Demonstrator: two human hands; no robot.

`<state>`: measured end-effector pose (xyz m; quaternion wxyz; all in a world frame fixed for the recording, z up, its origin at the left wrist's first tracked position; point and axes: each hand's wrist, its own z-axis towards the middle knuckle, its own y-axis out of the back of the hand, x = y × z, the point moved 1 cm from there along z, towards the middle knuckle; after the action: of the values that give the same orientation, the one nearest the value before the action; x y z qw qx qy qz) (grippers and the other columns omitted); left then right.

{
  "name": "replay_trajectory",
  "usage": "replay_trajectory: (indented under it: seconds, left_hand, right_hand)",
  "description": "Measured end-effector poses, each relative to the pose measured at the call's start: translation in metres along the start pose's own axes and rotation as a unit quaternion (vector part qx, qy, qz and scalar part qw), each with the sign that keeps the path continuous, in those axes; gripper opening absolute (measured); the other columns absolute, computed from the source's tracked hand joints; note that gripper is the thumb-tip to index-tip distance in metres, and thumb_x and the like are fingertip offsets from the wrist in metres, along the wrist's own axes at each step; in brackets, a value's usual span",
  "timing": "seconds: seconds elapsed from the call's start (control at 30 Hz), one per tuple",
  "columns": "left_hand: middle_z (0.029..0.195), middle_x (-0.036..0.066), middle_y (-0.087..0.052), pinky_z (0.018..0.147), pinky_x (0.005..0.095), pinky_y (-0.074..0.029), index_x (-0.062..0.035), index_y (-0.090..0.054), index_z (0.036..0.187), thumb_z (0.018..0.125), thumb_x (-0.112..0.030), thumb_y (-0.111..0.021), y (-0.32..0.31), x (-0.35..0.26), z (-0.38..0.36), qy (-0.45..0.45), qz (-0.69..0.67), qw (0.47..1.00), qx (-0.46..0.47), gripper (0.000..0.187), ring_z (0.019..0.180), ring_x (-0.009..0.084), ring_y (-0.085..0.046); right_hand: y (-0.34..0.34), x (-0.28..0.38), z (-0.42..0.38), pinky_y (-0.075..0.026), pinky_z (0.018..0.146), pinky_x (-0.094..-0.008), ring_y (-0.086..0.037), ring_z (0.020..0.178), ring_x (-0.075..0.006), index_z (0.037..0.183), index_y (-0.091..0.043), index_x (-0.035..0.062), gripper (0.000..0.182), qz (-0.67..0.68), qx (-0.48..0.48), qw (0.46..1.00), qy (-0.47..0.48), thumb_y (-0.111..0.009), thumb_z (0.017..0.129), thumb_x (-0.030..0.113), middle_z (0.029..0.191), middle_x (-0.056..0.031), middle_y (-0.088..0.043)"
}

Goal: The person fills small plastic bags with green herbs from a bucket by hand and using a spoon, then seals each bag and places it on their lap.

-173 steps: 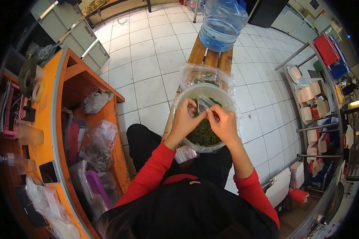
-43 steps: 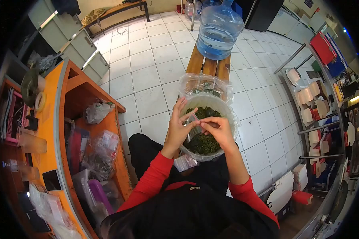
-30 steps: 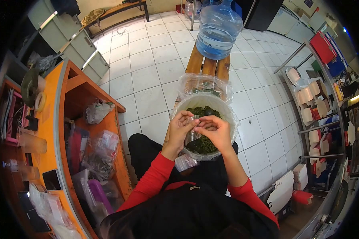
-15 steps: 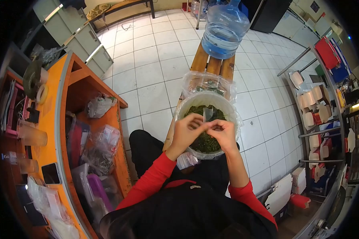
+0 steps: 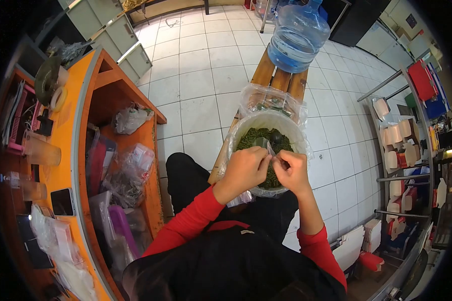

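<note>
A white, plastic-lined bucket (image 5: 299,129) of chopped green leaves (image 5: 251,138) stands on the wooden bench between my legs. Over it, my left hand (image 5: 248,165) and my right hand (image 5: 291,170) pinch the edge of a small clear plastic bag (image 5: 266,144), their fingertips nearly touching. A dark round object (image 5: 275,136) shows on the leaves just beyond the bag. Behind the bucket, a larger clear plastic bag (image 5: 271,100) with green contents lies on the bench.
A big blue water bottle (image 5: 299,37) stands at the bench's (image 5: 264,67) far end. On the left is an orange counter (image 5: 68,130) with cups, a phone (image 5: 62,202) and plastic bags. A metal rack (image 5: 404,178) with boxes stands on the right.
The view has shifted, so the surroundings sit further right and slightly higher. My hands have changed their hold on the small bag, and the dark round object now shows.
</note>
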<state>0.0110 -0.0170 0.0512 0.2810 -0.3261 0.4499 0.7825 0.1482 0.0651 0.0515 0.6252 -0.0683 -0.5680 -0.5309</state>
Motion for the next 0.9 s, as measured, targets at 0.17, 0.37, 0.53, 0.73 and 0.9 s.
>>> replay_trajectory:
  seconds: [0.17, 0.37, 0.53, 0.73, 0.9]
  left_hand:
    - [0.064, 0.014, -0.056, 0.049, 0.0391, -0.042, -0.0012, -0.058, 0.07, 0.076, -0.005, -0.064, -0.008, 0.002, 0.004, -0.012, 0.025, 0.999, -0.046, 0.009, 0.054, 0.0321, -0.055]
    - [0.063, 0.006, -0.05, 0.049, 0.0295, -0.038, -0.0022, -0.05, 0.067, 0.072, -0.005, -0.069, -0.003, 0.019, 0.01, 0.136, -0.109, 0.984, -0.018, 0.019, 0.054, 0.0159, -0.05]
    - [0.084, 0.004, -0.048, 0.076, 0.0279, -0.042, -0.0083, -0.053, 0.088, 0.069, -0.004, -0.069, -0.015, 0.049, 0.015, 0.102, -0.232, 0.966, -0.044, 0.025, 0.085, 0.0157, -0.052]
    - [0.108, 0.008, -0.059, 0.099, 0.0394, -0.039, -0.0057, -0.06, 0.104, 0.067, -0.005, -0.074, 0.006, 0.02, 0.02, -0.142, -0.015, 0.99, 0.02, 0.04, 0.111, 0.0271, -0.054]
    - [0.108, 0.007, -0.061, 0.091, 0.0357, -0.047, -0.0048, -0.059, 0.11, 0.069, -0.008, -0.081, -0.002, 0.047, 0.01, 0.005, -0.175, 0.984, 0.016, 0.046, 0.105, 0.0231, -0.06]
  right_hand:
    - [-0.009, 0.006, 0.002, -0.035, 0.042, -0.0316, -0.046, 0.041, -0.0214, 0.057, -0.045, 0.0041, 0.024, -0.183, -0.181, 0.96, 0.108, -0.064, 0.072, 0.002, 0.05, -0.0073, -0.046]
    - [-0.003, 0.004, 0.004, -0.038, 0.041, -0.0285, -0.049, 0.041, -0.0161, 0.061, -0.05, 0.0027, 0.019, -0.058, -0.126, 0.99, -0.004, -0.066, 0.073, 0.001, 0.052, -0.0069, -0.051]
    - [-0.002, -0.007, 0.001, -0.039, 0.043, -0.0245, -0.052, 0.044, -0.0096, 0.068, -0.056, -0.0008, 0.012, -0.085, -0.123, 0.989, 0.005, -0.063, 0.077, 0.0, 0.053, -0.0065, -0.054]
    - [0.004, -0.018, 0.005, -0.041, 0.046, -0.0225, -0.053, 0.047, -0.0112, 0.067, -0.057, 0.0014, 0.017, 0.33, -0.009, 0.9, -0.286, -0.056, 0.084, 0.001, 0.059, -0.0048, -0.058]
    - [0.01, -0.037, 0.015, -0.044, 0.057, -0.0234, -0.057, 0.065, -0.0128, 0.086, -0.062, 0.0015, 0.005, 0.357, 0.115, 0.901, -0.219, -0.058, 0.084, 0.001, 0.076, -0.0042, -0.061]
